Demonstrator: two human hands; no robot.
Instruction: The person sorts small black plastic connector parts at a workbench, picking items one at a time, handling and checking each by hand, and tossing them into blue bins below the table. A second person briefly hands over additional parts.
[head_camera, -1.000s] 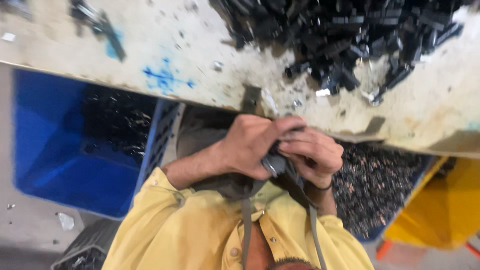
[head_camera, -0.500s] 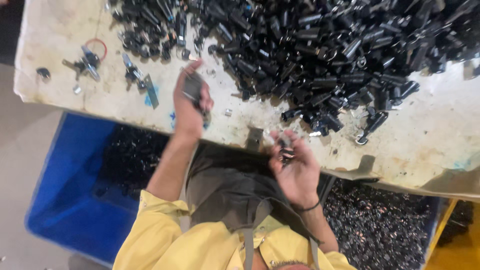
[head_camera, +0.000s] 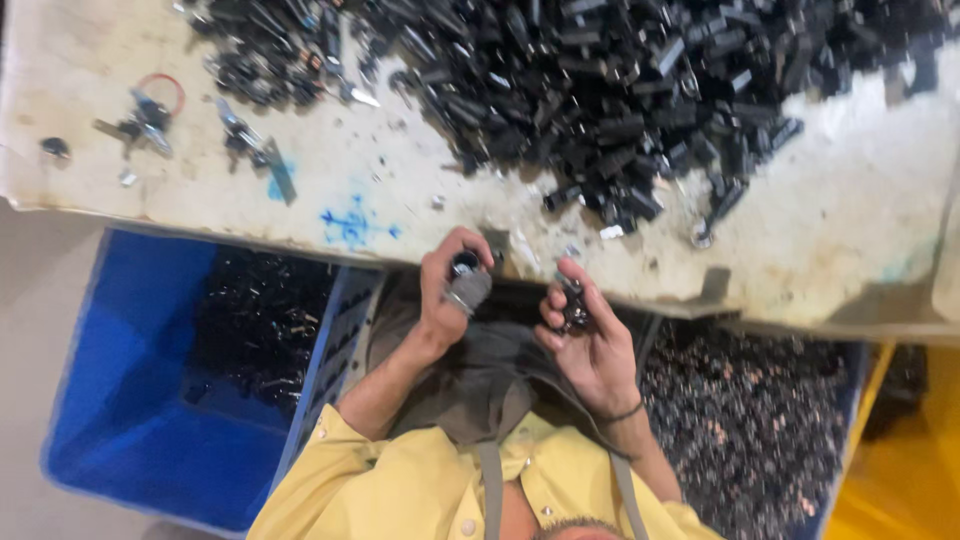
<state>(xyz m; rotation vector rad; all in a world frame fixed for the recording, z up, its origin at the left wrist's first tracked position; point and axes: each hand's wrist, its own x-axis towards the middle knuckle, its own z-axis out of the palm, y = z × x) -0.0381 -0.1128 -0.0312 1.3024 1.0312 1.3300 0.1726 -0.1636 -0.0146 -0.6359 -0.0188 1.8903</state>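
My left hand (head_camera: 438, 305) is held just below the table's front edge and is closed around a small grey and black cylindrical part (head_camera: 466, 284) with a metal ring. My right hand (head_camera: 592, 352), with a dark band on its wrist, is beside it, palm up. Its fingertips pinch a small black part (head_camera: 574, 309). The two hands are a short gap apart over my grey apron. A big heap of black parts (head_camera: 620, 90) covers the far side of the worn white table (head_camera: 850, 220).
A blue bin (head_camera: 130, 400) holding dark parts (head_camera: 260, 320) stands under the table at left. Another bin full of small dark parts (head_camera: 750, 420) is at right, with a yellow container (head_camera: 900, 470) beyond it. Loose metal bits and a red ring (head_camera: 150, 105) lie at the table's left.
My hands were together at my chest, then my left hand reached out to the table. It has now drawn back near the right hand, holding a part.
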